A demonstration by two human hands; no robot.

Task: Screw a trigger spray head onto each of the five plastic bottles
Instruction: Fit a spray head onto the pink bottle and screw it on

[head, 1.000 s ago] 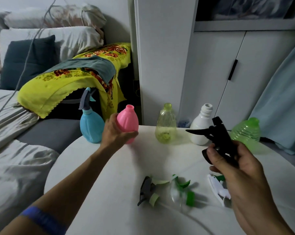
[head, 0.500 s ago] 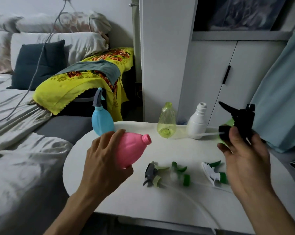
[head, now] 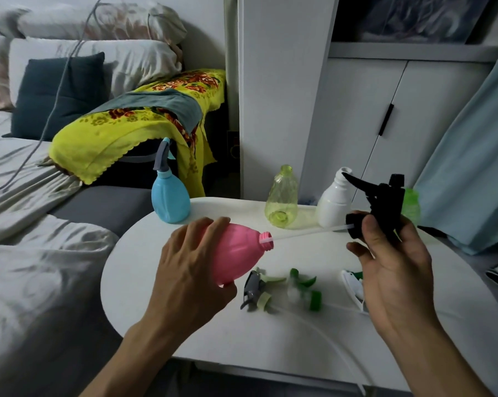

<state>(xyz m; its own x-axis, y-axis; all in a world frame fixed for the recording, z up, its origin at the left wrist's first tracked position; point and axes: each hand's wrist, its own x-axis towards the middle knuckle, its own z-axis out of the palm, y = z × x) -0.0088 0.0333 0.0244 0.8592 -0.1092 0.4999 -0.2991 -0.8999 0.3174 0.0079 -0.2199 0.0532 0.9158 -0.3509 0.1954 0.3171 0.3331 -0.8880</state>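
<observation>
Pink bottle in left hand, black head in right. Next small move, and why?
Probably slide the black spray head leftward, feeding its dip tube further into the pink bottle. The tube tip sits just at the bottle's open neck, while the collar is well apart from the threads, so screwing cannot start yet.

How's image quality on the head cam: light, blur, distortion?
Head view: dim, flat room light, no glare, soft shadows only. Wide-angle bend bows the cabinet edges and table rim. The loose spray heads look smeared, especially the clear green one; the pink bottle and black spray head read sharper. Corners darken slightly.
</observation>
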